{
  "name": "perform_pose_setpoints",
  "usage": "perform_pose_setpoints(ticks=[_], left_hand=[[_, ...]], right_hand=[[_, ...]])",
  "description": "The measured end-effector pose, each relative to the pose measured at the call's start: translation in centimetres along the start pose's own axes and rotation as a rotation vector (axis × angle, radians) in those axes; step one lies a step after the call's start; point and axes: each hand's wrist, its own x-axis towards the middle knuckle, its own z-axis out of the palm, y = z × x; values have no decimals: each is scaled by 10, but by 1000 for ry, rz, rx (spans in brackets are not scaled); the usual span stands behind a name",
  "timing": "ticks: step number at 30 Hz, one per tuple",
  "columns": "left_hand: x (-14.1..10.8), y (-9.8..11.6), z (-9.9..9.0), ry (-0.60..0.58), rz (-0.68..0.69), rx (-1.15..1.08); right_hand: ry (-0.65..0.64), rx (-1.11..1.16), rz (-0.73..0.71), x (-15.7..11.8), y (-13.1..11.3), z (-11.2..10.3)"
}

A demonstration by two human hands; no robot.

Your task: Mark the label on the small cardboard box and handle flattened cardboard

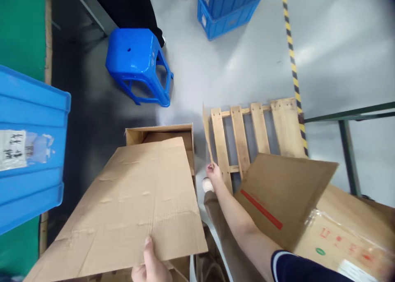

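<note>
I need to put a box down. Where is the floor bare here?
Bare grey floor lies between the blue stool, the stacked blue crates and the wooden pallet. It is crowded near the left hand and right hand, among cardboard boxes.

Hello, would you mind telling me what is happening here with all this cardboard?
A person is working on an open cardboard box standing on the floor. The left hand holds the near edge of a large flat cardboard sheet lying over the box. The right hand pinches the box's upright side flap. A wooden pallet lies just beyond, with a blue stool and blue crates farther back.
</note>
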Motion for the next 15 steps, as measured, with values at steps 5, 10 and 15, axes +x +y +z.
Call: perform_pose_setpoints(ticks=[5,10,15], left_hand=[[0,-11,-31,-63,151,203],[-2,-13,-12,-335,222,210],[-24,3,23,-467,404,150]], right_hand=[[-12,-113,-77,-67,-85,3],[-109,-398,-367,-175,-161,-11],[-276,-1119,-906,-262,-220,-37]])
